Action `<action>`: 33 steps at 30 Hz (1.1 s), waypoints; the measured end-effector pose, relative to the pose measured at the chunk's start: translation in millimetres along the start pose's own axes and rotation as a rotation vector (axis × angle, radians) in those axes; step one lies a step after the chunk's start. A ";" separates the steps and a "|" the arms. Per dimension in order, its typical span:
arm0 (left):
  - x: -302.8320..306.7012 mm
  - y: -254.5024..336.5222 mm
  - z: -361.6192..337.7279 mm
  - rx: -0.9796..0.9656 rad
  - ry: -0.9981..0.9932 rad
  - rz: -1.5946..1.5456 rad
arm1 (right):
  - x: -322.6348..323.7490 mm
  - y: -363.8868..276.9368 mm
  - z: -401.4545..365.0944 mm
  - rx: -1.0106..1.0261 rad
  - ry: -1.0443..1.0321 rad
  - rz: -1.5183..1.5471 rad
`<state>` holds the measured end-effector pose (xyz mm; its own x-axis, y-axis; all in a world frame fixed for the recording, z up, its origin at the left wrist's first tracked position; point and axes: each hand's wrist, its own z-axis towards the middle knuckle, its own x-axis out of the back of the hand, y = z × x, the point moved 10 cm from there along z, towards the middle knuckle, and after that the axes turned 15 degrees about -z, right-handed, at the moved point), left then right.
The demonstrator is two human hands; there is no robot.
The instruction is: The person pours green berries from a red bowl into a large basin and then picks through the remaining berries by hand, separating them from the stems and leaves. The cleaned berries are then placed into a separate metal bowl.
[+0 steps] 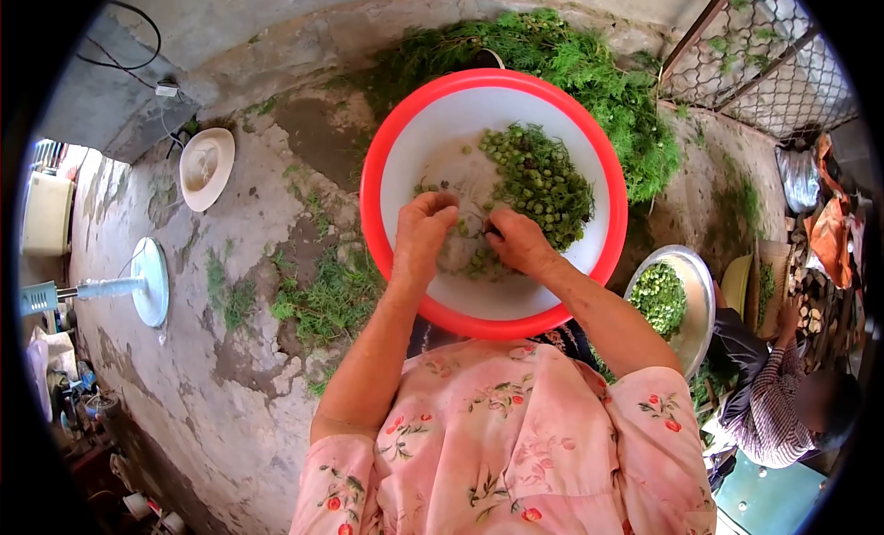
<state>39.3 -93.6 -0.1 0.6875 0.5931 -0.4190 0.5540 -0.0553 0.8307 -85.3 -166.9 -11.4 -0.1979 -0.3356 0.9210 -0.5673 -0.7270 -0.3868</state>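
A large white basin with a red rim (376, 180) is in front of me. A heap of small green seed pods or buds (548, 185) with leafy bits lies against its right side, and a few loose ones are scattered on the bottom. Over the left part of the basin my left hand (426, 224) has its fingers pinched together. My right hand (517, 236) is close by on the right, its fingers curled inward at the edge of the heap. Whatever lies between the fingertips of either hand is too small to make out.
Feathery green cuttings (635, 121) are piled behind the basin, with more greens (327, 300) on the concrete floor at left. A metal bowl (697, 296) of green pieces stands at right, near a seated person (773, 397). A fan (150, 282) and a straw hat (207, 169) are at left.
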 end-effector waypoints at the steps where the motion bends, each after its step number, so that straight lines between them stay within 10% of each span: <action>1: -1.9 1.1 -2.5 -0.002 0.002 0.005 | 6.3 0.8 -1.1 0.008 0.058 0.030; 12: -10.3 6.7 -1.4 -0.034 -0.042 0.115 | 160.1 122.7 -70.4 -0.389 0.686 0.303; 16: -11.3 6.3 -1.4 -0.029 -0.041 0.118 | 181.8 110.6 -87.4 -0.319 0.699 -0.407; 26: -10.7 7.3 -1.7 -0.051 -0.044 0.111 | 1.6 40.6 -25.4 0.013 -0.202 -0.070; 33: -8.8 7.1 -2.0 -0.066 -0.053 0.106 | -15.2 -20.6 -40.1 0.044 -0.412 0.368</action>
<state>36.2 -97.6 10.2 0.7650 0.5438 -0.3451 0.4462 -0.0611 0.8928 -102.7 -122.9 -15.6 -0.0426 -0.7727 0.6333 -0.4844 -0.5385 -0.6895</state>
